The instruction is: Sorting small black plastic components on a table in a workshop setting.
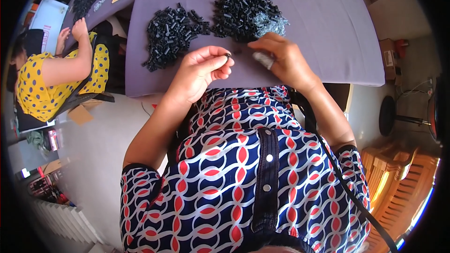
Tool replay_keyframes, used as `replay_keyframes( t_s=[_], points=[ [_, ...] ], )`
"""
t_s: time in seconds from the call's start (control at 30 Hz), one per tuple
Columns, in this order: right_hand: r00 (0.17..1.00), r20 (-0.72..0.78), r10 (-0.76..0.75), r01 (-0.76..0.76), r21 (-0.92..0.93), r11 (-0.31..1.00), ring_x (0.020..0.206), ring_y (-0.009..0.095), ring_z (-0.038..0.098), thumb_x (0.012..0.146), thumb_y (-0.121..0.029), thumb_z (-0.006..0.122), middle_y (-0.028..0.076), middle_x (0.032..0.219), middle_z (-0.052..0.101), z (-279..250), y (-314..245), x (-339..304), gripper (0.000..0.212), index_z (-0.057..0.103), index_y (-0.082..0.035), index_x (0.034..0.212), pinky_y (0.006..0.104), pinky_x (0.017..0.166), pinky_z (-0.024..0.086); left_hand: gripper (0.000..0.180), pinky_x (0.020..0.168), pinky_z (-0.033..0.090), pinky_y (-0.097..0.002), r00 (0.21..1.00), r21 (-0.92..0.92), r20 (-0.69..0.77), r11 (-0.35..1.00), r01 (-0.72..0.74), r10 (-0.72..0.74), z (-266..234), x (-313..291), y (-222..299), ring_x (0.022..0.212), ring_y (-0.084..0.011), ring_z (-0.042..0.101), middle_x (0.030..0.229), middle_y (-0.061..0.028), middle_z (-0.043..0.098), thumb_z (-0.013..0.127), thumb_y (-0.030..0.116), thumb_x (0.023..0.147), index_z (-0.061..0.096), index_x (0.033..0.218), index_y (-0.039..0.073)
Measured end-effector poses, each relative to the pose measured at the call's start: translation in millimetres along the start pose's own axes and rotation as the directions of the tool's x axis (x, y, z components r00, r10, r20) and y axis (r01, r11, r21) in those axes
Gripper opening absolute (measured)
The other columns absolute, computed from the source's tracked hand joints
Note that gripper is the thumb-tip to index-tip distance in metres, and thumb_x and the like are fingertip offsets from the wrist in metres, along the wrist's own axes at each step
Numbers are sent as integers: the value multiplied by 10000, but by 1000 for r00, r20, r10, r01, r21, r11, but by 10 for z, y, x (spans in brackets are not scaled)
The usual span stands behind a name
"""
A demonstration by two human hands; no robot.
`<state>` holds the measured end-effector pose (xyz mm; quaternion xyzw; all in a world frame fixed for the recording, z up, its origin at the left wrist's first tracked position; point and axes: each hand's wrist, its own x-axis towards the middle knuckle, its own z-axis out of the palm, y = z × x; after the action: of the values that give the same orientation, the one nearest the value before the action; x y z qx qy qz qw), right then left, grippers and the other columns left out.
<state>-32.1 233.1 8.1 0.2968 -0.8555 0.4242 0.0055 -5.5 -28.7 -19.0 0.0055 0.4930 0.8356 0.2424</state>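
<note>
My left hand [202, 71] is pinched at the table's near edge, with a small black plastic piece [228, 55] between thumb and forefinger. To its right, my right hand [287, 61] has its fingers bent inward over the near side of the piles. A pale silvery-grey patch [264, 59] shows at its fingers; whether it is a wrapping or clear pieces held there I cannot make out. Just beyond that hand lies a heap of small clear pieces [271, 24], against a large pile of black plastic pieces [239, 11]. Another pile of black pieces [168, 35] spreads beyond my left hand.
A purple-grey cloth [328, 23] covers the table. At the left, a person in a yellow dotted top [56, 75] works at another table with more small pieces. A black fan [387, 115] stands at the right, near slatted wooden furniture [398, 182].
</note>
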Motion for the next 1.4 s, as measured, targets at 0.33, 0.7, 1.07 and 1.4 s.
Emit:
replay_keyframes(
  t_s=[0.33,0.7,1.07,1.4],
  points=[
    [989,-10,-145,143,-139,980,873,299,702,858,-73,741,130,982,671,294,-16,163,161,673,-11,991,377,736,569,181,797,550,-287,995,56,-90,998,-39,44,-64,-28,0,853,-139,672,1024,-73,720,638,111,1003,663,1159,21],
    [987,68,147,-149,735,662,935,135,690,887,119,664,43,997,698,107,-85,-40,210,682,43,1082,279,878,563,194,786,558,-277,995,235,-4,968,-92,95,336,4,24,855,-137,683,1007,-96,731,622,119,1020,659,1162,-8],
    [976,-100,-194,209,172,963,1000,267,687,788,134,677,119,1042,693,32,-146,-55,265,719,8,1017,347,862,552,172,753,557,-272,993,351,15,930,-113,115,333,45,-19,829,-134,684,986,-100,738,638,96,1008,673,1133,-16],
    [1000,10,24,-26,241,970,920,219,707,832,103,712,104,1003,703,-76,-257,3,199,719,16,1011,323,804,568,128,713,555,-239,962,491,-36,843,-220,272,509,75,-65,777,-101,678,921,-54,732,678,51,978,686,1073,-35]
  ],
)
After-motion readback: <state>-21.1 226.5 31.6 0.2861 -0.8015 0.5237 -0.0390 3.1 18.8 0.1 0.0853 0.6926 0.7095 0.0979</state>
